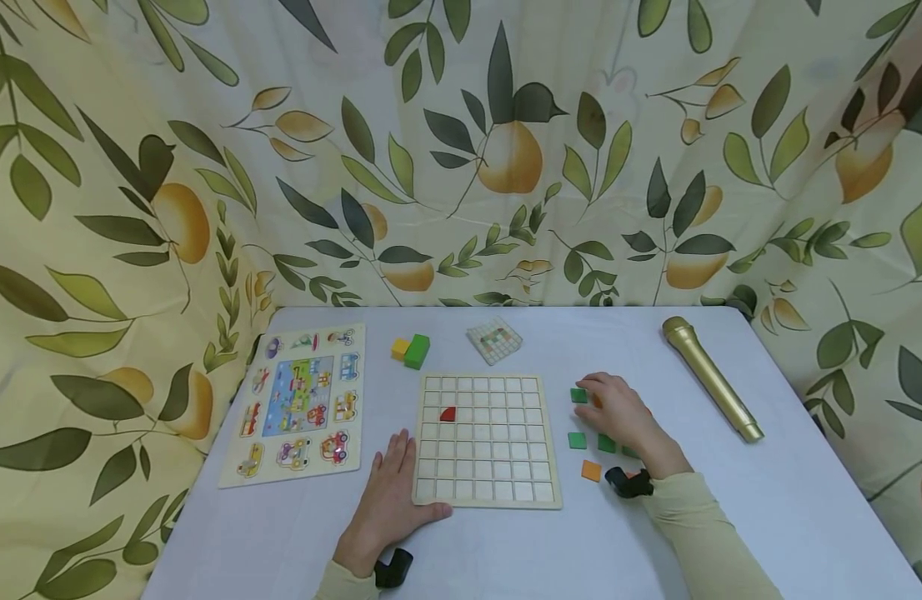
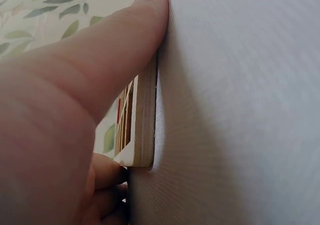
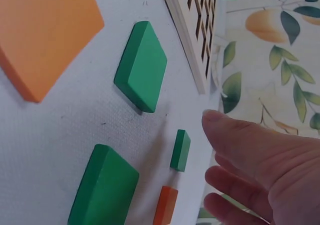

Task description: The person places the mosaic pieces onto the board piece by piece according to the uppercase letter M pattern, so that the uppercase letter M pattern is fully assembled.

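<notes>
A wooden grid board (image 1: 498, 507) lies flat on the table, with one red quarter-round piece (image 1: 448, 414) in a cell near its upper left. My left hand (image 1: 389, 492) rests at the board's near left corner, its thumb (image 2: 135, 30) along the front edge and its fingers beside the left side. To the right of the board, my right hand (image 1: 617, 410) hovers over small square tiles, thumb and fingers apart with nothing between them. Its fingertips are close to a green tile (image 1: 578, 395) and an orange tile (image 3: 165, 205). Another green tile (image 3: 145, 67) lies nearer the wrist.
An orange tile (image 1: 591, 471) lies nearest the front. A picture puzzle board (image 1: 232, 467) is at the left. Behind the grid board are a green block (image 1: 417, 352), a yellow block (image 1: 399, 348) and a grid-patterned card (image 1: 494, 340). A gold microphone (image 1: 712, 379) lies far right.
</notes>
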Demonstrator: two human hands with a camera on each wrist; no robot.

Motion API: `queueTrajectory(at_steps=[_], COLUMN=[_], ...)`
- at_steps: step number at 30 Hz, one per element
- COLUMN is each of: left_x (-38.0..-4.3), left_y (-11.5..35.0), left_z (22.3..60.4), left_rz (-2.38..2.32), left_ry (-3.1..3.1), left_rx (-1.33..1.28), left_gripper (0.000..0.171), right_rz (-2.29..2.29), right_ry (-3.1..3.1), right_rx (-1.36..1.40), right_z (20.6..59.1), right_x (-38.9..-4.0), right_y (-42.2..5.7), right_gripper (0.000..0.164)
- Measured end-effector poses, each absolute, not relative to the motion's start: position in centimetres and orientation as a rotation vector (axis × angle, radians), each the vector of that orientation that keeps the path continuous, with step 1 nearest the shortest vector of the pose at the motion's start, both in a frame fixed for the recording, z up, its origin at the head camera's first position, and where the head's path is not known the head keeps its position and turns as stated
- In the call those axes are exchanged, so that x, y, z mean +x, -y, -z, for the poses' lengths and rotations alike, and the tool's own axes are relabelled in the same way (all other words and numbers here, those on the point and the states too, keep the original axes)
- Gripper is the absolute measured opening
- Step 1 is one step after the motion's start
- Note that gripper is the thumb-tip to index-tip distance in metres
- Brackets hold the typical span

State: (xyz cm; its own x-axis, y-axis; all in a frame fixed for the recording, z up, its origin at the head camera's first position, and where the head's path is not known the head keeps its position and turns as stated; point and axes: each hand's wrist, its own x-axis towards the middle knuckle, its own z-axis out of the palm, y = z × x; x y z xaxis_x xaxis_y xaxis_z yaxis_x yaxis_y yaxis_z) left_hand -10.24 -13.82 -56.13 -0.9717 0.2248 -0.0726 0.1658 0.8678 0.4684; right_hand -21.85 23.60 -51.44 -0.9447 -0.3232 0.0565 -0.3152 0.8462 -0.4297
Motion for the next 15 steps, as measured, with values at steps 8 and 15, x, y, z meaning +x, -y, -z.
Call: queueTrajectory(at_steps=[8,15], left_x=[-10.3,-10.3], left_y=[13.8,13.8], left_z=[56.1,56.2], left_rz=[-0.711,-0.710], left_ry=[-2.911,-2.914], left_rx=[0.300,0.303], left_gripper=[0.120,0.119], right_rz=[0.564,0.511], right_ry=[-3.000,-2.997], right_rx=[-0.563,-0.554], right_z=[52.1,52.7], right_x=[-22.0,-22.4], right_y=[-23.8,-23.8], right_gripper=[0.052,0.049])
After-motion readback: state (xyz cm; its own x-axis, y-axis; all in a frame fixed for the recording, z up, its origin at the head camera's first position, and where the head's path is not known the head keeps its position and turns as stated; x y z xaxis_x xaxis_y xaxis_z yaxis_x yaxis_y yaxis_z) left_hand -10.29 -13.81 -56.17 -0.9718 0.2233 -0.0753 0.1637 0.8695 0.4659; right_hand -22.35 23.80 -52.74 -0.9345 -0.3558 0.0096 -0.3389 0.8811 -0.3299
